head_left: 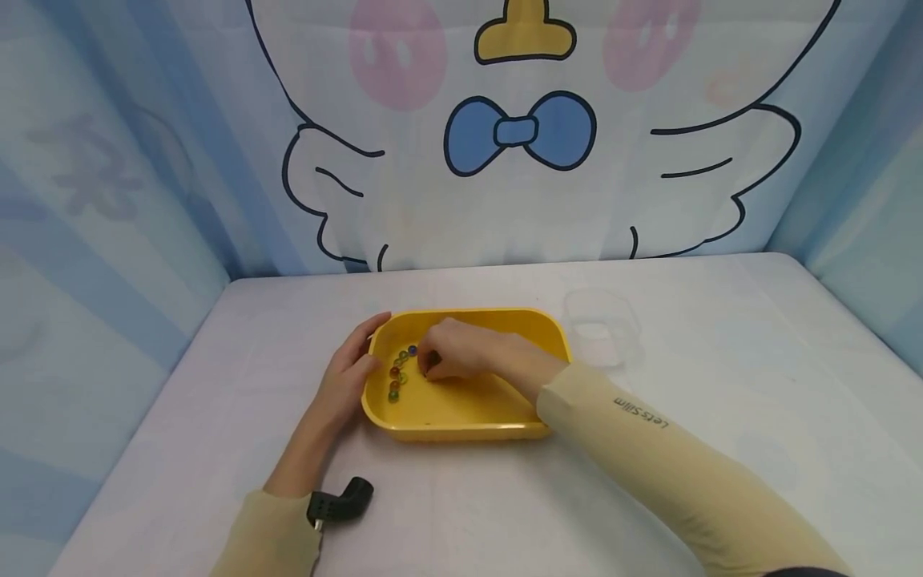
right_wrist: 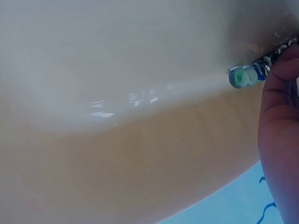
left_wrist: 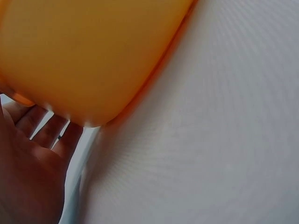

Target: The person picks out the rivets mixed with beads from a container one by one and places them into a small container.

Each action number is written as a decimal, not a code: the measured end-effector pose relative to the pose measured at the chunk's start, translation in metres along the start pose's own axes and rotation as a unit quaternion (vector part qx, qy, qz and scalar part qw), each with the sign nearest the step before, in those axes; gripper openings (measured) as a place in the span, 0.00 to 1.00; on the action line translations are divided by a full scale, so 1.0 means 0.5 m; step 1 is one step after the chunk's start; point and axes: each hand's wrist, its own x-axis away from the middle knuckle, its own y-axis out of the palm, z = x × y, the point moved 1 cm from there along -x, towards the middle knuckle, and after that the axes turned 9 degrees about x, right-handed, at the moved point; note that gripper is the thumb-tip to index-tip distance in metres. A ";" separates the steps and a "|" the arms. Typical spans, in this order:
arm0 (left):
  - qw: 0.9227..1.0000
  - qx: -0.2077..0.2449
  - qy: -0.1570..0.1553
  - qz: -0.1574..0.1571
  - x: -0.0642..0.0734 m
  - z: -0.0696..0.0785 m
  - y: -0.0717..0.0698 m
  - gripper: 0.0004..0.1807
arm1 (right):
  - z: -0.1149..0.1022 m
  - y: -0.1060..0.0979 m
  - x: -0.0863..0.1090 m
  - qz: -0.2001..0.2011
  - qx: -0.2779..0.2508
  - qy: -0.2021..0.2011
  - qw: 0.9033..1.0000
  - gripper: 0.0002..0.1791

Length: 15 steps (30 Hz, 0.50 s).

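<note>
A yellow tray [head_left: 461,433] lies on the white table. At its left end my left hand [head_left: 348,373] holds the rim, thumb at the edge and fingers against the outer wall; the left wrist view shows that hand [left_wrist: 35,154] under the orange-looking tray [left_wrist: 93,56]. Inside the tray my right hand [head_left: 461,350] reaches down with curled fingers, pinching at a marble that they mostly hide. Several glass marbles [head_left: 395,373] form a curved line left of it. In the right wrist view a green marble [right_wrist: 239,77] sits beside the right hand [right_wrist: 282,112].
A clear plastic container [head_left: 602,328] stands just right of the tray. A black wrist camera [head_left: 342,500] is strapped to the left wrist. Behind the table hangs a printed cloth [head_left: 519,208], with more cloth at both sides.
</note>
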 end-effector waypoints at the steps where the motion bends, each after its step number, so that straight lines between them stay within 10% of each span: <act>1: 1.000 0.000 -0.001 0.000 0.000 0.000 0.000 0.35 | 0.000 0.000 0.000 -0.001 -0.001 -0.001 1.000 0.04; 15: 1.000 0.000 0.001 0.002 0.001 -0.001 0.002 0.35 | 0.003 0.002 -0.001 -0.010 -0.007 -0.015 1.000 0.03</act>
